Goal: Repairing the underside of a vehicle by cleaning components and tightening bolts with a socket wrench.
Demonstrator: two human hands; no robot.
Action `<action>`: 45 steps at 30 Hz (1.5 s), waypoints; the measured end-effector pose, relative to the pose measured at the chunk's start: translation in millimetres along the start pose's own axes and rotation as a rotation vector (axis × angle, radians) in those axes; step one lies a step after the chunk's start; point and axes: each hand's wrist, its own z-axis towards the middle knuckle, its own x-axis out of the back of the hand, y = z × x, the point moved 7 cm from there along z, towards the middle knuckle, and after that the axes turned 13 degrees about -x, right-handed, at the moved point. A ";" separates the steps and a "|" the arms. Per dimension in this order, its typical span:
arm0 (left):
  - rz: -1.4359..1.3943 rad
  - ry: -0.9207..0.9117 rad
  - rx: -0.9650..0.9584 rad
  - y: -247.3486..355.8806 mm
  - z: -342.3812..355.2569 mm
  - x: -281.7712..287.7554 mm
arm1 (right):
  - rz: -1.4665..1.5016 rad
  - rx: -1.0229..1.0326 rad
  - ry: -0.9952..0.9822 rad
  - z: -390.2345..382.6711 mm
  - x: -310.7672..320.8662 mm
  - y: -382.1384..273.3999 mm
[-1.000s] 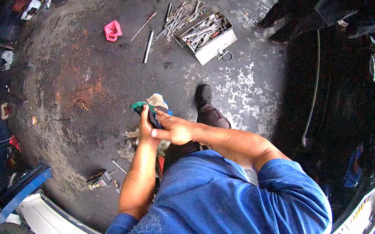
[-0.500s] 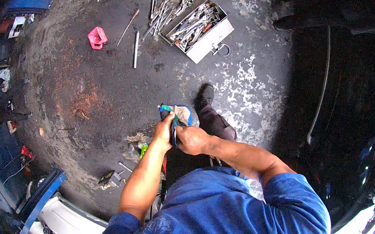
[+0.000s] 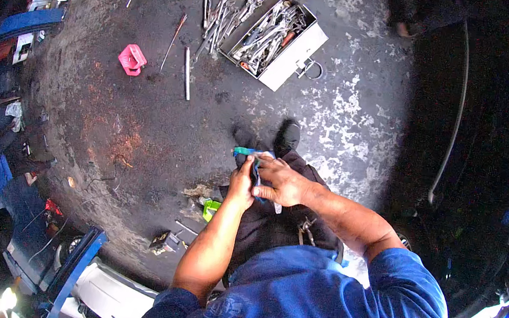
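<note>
In front of my waist, my left hand (image 3: 241, 187) is closed round a bunched piece of cloth (image 3: 244, 151) with green, blue and dark parts. Whether it is a rag or a glove I cannot tell. My right hand (image 3: 284, 184) lies against the near right side of the cloth, its fingers stretched out and its thumb apart. That hand covers much of the cloth. My dark shoe (image 3: 289, 133) stands on the floor just beyond.
A metal toolbox (image 3: 290, 57) full of wrenches stands ahead, with loose wrenches (image 3: 219, 22) beside it. A metal bar (image 3: 187, 74), a screwdriver (image 3: 172, 43) and a pink holder (image 3: 132, 59) lie left. A bright green object (image 3: 211, 210) is by my left forearm. Dark bodywork (image 3: 490, 159) fills the right.
Both hands have shifted slightly right with the cloth. My right hand has gone from closed to stretched fingers, and less of the cloth shows. A second shoe has come into view.
</note>
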 end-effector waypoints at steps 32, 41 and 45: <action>1.190 0.050 -0.572 65.2 222.3 97.7 | -0.740 -0.558 -0.315 431.9 4.1 405.4; 1.038 0.062 -0.433 52.0 218.2 112.0 | -0.754 -0.614 -0.137 446.1 6.1 406.7; 1.064 0.030 -0.488 56.2 220.6 100.4 | -0.721 -0.610 -0.169 448.0 10.2 408.8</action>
